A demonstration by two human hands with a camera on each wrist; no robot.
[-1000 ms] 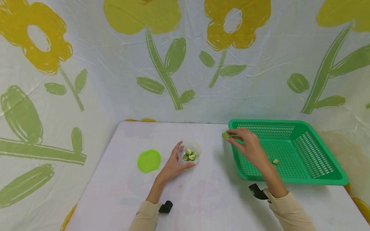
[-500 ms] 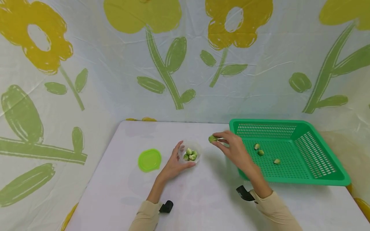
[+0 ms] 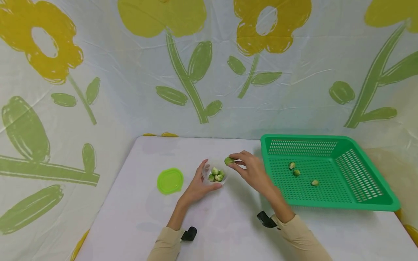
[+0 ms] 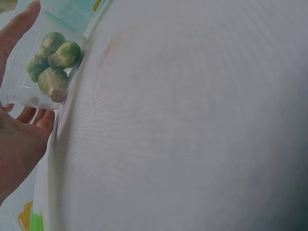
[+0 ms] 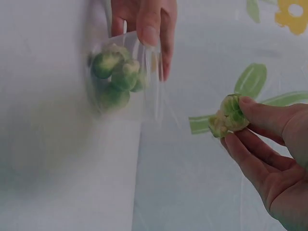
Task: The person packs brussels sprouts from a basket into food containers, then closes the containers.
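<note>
In the head view, my left hand (image 3: 198, 187) curves its thumb and fingers around a clear plastic container (image 4: 18, 79), which stands on the table. Several Brussels sprouts (image 4: 53, 83) sit inside, visible through its wall. My right hand (image 3: 254, 173) pinches another Brussels sprout (image 3: 229, 161) between thumb and fingertips. It hangs in the air just beyond the container's right rim, apart from it. The right wrist view shows the pinched Brussels sprout (image 5: 230, 115) with loose leaves at its cut end, beside the container.
A green perforated basket (image 3: 343, 206) stands on the right of the table with three Brussels sprouts (image 3: 296, 173) on its floor. Left of the container lies a bright green lid (image 3: 170, 181). A flower-printed sheet (image 3: 137, 87) hangs behind the table (image 3: 209, 232).
My right hand has carried the pinched Brussels sprout left from the basket's edge to the container, uncovering sprouts in the basket. My left hand and the container stay put.
</note>
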